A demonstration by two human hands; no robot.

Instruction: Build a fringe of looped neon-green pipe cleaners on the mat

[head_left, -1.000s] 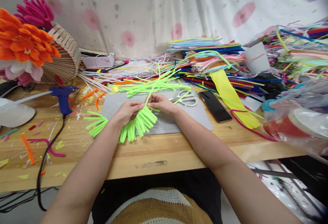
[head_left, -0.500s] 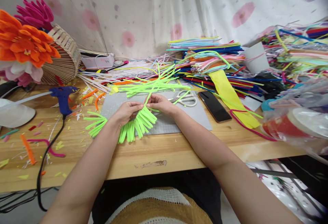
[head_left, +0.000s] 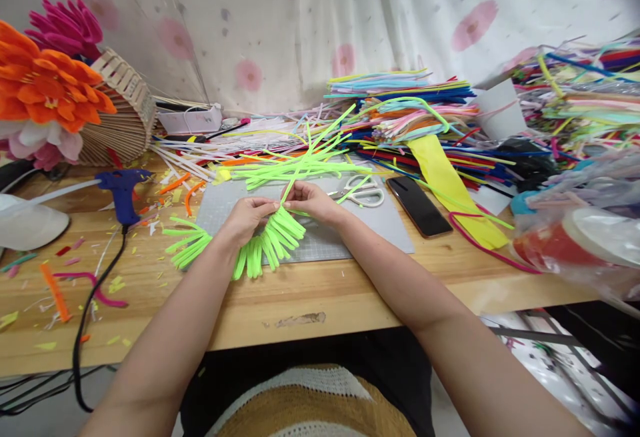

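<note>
Bright green pipe cleaners, bent into a looped fringe [head_left: 265,247], hang between my hands over the grey cutting mat [head_left: 330,245]. My left hand [head_left: 250,218] is closed, its thumb and fingertips pinching the fringe's upper edge. Beside it, my right hand [head_left: 311,201] pinches a green pipe cleaner close to where it joins the fringe. One strand runs up from the fingers. Behind the hands lies a pile of loose green pipe cleaners [head_left: 300,169]. White-handled scissors [head_left: 367,194] rest on the mat to the right, with a green strand across them.
A black phone [head_left: 419,206] and a yellow strip [head_left: 440,187] lie at the right. Bundles of coloured pipe cleaners [head_left: 405,100] are stacked behind. On the left are a blue glue gun [head_left: 123,193] with its cord, scattered scraps, and orange flowers [head_left: 50,93] in a wooden basket.
A green strand now reaches further up and right above the pile, having swung upward from the right hand. Both hands keep nearly the same place and grip.
</note>
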